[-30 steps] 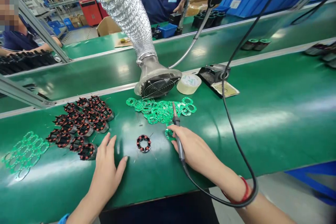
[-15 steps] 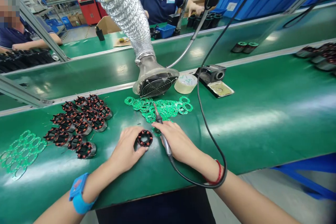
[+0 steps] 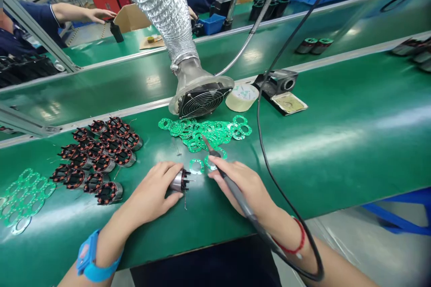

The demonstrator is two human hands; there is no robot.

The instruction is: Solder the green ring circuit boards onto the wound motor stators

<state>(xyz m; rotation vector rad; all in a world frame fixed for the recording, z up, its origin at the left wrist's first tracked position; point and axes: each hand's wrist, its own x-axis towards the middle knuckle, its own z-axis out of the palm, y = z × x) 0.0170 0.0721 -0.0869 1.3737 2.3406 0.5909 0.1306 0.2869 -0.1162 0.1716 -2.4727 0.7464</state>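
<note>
My left hand [image 3: 156, 190] is closed around a motor stator [image 3: 179, 181], a steel ring with dark winding ends, tipped on its side with its wound end facing right. Thin wire ends stick out of it. In my right hand [image 3: 240, 184] is a soldering iron [image 3: 232, 188], its tip pointing up and left over a heap of green ring-shaped circuit boards [image 3: 212, 134]. One loose ring board [image 3: 196, 167] lies between my hands. Another ring board [image 3: 210, 162] is by my right fingertips; whether they touch it I cannot tell.
Several wound stators [image 3: 101, 152] stand at left, beside a sheet of green ring boards [image 3: 28, 193]. A fume extractor hood [image 3: 202, 98] hangs over the heap. Behind are a tape roll [image 3: 241, 97] and an iron stand [image 3: 279, 85]. The iron's black cable [image 3: 264, 152] loops at right. Co-workers sit opposite.
My left hand has tipped the stator from facing up to facing right. The iron now lies flatter in my right hand. At far left, a co-worker's arm has reached out to a black part.
</note>
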